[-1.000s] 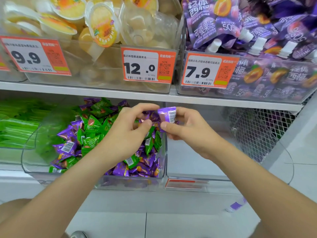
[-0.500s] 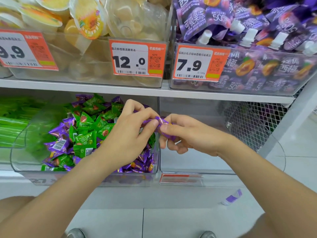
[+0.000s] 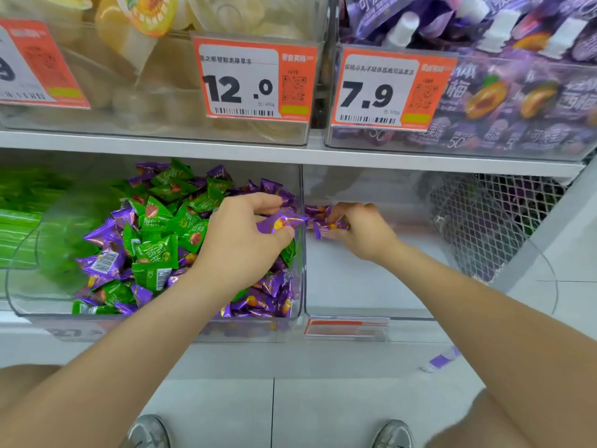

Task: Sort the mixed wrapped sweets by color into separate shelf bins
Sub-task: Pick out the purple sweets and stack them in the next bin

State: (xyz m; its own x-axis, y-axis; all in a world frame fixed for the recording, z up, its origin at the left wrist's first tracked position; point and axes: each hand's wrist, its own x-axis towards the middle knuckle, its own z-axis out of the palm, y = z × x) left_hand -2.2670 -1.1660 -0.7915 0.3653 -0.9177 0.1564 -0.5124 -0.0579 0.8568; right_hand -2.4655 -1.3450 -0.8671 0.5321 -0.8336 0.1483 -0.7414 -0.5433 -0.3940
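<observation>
left bin (image 3: 161,324): holds mixed green and purple sweets (image 3: 155,240) | above: jelly cups (image 3: 135,30), purple pouches (image 3: 517,101) | white shelf (image 3: 226,150), tiled floor (image 3: 323,409) | left hand (image 3: 239,244): pinches one purple sweet (image 3: 277,223) at left bin's right wall | right hand (image 3: 365,234): curled, grips a purple handful (image 3: 323,218) inside right bin (image 3: 365,286)

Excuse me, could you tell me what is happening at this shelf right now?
A person is sorting wrapped sweets by colour. Their left hand pinches a purple sweet above the mixed bin of green and purple ones. Their right hand holds a small bunch of purple sweets inside the neighbouring bin on the right. The mixed bin has plenty of both colours left.
</observation>
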